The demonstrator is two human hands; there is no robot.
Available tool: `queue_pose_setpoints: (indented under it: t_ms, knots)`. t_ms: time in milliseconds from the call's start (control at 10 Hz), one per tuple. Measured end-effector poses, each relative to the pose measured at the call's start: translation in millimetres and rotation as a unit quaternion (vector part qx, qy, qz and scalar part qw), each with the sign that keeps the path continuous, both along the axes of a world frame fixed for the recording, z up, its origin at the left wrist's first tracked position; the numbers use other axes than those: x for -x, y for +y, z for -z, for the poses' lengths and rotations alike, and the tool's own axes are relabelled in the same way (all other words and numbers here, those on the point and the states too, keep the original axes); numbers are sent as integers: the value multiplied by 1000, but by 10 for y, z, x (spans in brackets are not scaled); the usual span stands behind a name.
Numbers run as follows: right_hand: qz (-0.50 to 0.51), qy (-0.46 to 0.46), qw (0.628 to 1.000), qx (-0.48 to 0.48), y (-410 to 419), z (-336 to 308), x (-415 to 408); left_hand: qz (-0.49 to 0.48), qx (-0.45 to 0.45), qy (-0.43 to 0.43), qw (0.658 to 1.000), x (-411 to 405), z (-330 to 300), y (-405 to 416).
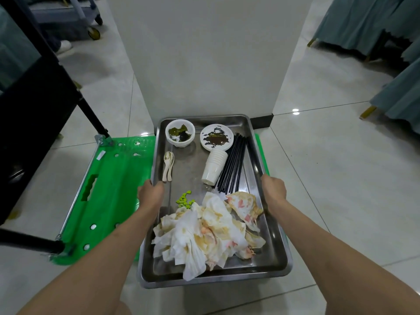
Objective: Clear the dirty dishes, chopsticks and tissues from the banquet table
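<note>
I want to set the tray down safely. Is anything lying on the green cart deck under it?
Nothing visible does. Both hands, left and right, grip the steel rectangular tray above the green plastic cart deck; the part that shows is bare, the part beneath the tray is hidden.

The floor [329,155] is laid with large glossy pale tiles divided by thin dark grout lines; small bright reflections of ceiling lights show on it. A broad white square pillar [209,53] rises at centre, with a dark skirting strip [261,122] along its base on the right. Chairs with grey-green fabric covers [363,23] and gold-coloured legs stand at the upper right. A green flat platform trolley [109,189] with a black handle frame [41,92] occupies the left. A second wheeled cart [75,17] stands at the upper left.
</note>
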State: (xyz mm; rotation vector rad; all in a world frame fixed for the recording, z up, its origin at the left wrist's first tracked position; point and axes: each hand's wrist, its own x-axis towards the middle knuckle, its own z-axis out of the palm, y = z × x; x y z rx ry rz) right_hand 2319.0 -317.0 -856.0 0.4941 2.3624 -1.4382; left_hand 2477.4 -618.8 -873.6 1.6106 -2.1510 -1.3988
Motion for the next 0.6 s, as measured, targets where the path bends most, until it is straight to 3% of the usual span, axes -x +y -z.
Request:
queue_pose_setpoints:
  t_ms: [300,600]
  knots:
    - [-45,16,999,9,60,-21,-94,4,5,-58,998,76,-107,98]
    - [-103,-82,991,-4,1,-557,-108,46,-79,-48,995,139,-688,267]
